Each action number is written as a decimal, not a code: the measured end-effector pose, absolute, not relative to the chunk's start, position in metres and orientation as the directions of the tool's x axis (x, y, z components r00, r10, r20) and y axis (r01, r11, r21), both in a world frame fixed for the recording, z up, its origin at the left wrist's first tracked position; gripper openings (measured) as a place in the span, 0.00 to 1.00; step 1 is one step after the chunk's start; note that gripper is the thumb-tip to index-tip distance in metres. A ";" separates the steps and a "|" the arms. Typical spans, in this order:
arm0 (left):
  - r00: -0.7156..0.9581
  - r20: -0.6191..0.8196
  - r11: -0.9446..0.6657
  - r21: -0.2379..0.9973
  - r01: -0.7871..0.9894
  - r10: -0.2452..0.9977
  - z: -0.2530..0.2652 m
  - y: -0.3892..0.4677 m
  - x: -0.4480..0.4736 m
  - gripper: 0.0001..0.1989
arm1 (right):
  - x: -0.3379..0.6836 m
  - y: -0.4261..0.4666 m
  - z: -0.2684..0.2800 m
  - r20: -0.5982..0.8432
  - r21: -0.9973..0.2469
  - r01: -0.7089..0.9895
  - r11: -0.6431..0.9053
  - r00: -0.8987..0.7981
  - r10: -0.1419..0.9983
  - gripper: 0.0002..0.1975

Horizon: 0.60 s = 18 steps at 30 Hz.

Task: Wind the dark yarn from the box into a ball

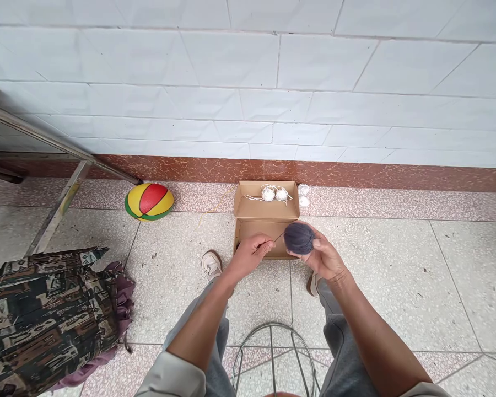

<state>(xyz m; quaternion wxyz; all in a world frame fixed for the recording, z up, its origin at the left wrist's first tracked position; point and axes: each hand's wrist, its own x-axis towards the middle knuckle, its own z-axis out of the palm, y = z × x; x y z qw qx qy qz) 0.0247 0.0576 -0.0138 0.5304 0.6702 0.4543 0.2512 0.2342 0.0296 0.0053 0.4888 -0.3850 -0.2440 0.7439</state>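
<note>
My right hand (pixel 324 256) is wrapped round a dark grey ball of yarn (pixel 298 238), held above the front half of an open cardboard box (pixel 244 227). A short strand runs from the ball to my left hand (pixel 254 252), whose fingers pinch the yarn's loose end. In the back half of the box lie two white balls of yarn (pixel 268 193) with loose strands around them. Two more white balls (pixel 303 190) sit on the floor just right of the box. Part of the box's front half is hidden behind my hands.
A yellow, red and green ball (pixel 149 202) lies on the floor to the left, by a metal frame (pixel 62 204). Patterned cloth (pixel 53 314) hangs at lower left. A round wire stool (pixel 273 331) stands between my legs. A tiled wall (pixel 231 60) rises behind the box.
</note>
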 end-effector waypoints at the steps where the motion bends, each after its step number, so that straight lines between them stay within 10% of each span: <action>1: 0.480 -0.141 -0.036 0.939 0.342 0.866 -0.013 0.056 0.026 0.14 | 0.234 0.031 0.004 -0.330 -0.757 -0.545 -0.362 -0.160 0.930 0.28; 10: 0.634 -0.145 -0.087 0.944 0.319 0.760 -0.002 0.047 0.034 0.15 | 0.229 0.042 -0.019 -0.190 -0.977 0.035 -0.211 0.304 0.933 0.26; 14: 0.578 -0.143 -0.016 0.965 0.261 0.803 0.002 0.050 0.027 0.13 | 0.228 0.038 -0.021 -0.291 -0.912 0.257 -0.319 0.141 0.946 0.24; 18: 0.486 -0.160 0.044 0.969 0.242 0.859 0.000 0.055 0.021 0.13 | 0.224 0.031 -0.006 -0.489 -0.872 0.129 -0.471 -0.234 0.840 0.23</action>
